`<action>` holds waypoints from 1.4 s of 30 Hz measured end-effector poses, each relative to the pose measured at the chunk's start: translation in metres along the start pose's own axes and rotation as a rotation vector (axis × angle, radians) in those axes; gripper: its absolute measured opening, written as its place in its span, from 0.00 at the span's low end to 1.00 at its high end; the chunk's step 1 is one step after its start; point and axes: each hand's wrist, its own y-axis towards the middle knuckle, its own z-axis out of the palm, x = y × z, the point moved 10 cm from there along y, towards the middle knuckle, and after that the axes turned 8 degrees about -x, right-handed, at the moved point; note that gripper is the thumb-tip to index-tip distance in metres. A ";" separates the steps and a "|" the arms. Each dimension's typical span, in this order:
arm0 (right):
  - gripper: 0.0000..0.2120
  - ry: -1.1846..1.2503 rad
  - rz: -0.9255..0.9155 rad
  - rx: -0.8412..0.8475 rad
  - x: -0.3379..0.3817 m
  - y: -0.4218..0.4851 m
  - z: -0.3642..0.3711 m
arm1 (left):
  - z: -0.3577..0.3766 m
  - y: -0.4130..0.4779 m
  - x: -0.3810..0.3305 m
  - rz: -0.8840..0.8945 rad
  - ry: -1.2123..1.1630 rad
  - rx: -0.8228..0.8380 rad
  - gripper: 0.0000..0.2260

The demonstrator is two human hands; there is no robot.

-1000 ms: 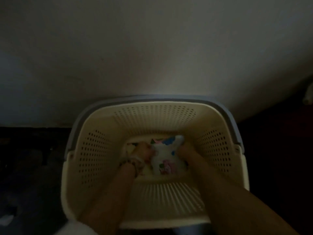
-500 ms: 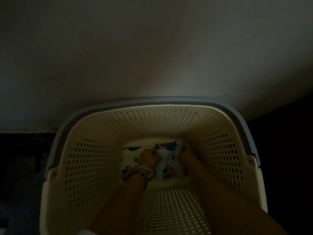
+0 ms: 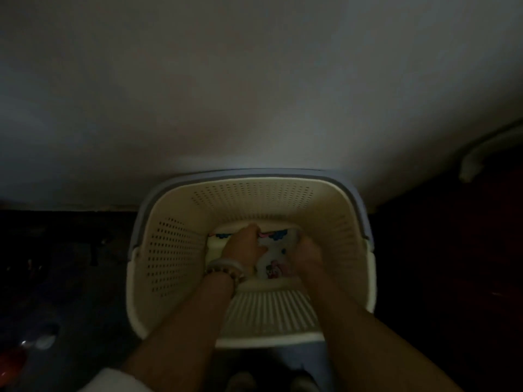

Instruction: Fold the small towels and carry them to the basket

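A cream perforated basket (image 3: 172, 258) with a grey-blue rim stands on the dark floor against a wall. At its bottom lies a folded small towel (image 3: 273, 263), white with a colourful cartoon print. Both my hands reach down into the basket. My left hand (image 3: 243, 247), with beaded bracelets at the wrist, lies over the towel's left part, and its fingers curl at the far edge. My right hand (image 3: 307, 251) holds the towel's right edge; its fingertips are lost in shadow. Another printed cloth edge (image 3: 223, 236) shows under the left hand.
A pale wall (image 3: 254, 94) rises right behind the basket. The floor (image 3: 70, 278) is very dark on both sides. A white curved object (image 3: 475, 162) sits at the right, and a red item (image 3: 11, 360) lies at the bottom left.
Both hands have lowered the towel deeper, onto the basket's floor. My left hand has slid forward over it to the far edge. The view has pulled back from the basket.
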 end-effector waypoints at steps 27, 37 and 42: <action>0.30 0.571 -0.905 -0.098 0.266 -0.633 -0.497 | -0.449 -0.584 -0.475 0.705 -0.396 -0.518 0.30; 0.36 0.682 -1.090 -0.127 0.261 -0.731 -0.545 | -0.493 -0.693 -0.491 0.827 -0.555 -0.610 0.35; 0.36 0.691 -1.144 -0.152 0.252 -0.746 -0.542 | -0.489 -0.712 -0.476 0.826 -0.570 -0.628 0.35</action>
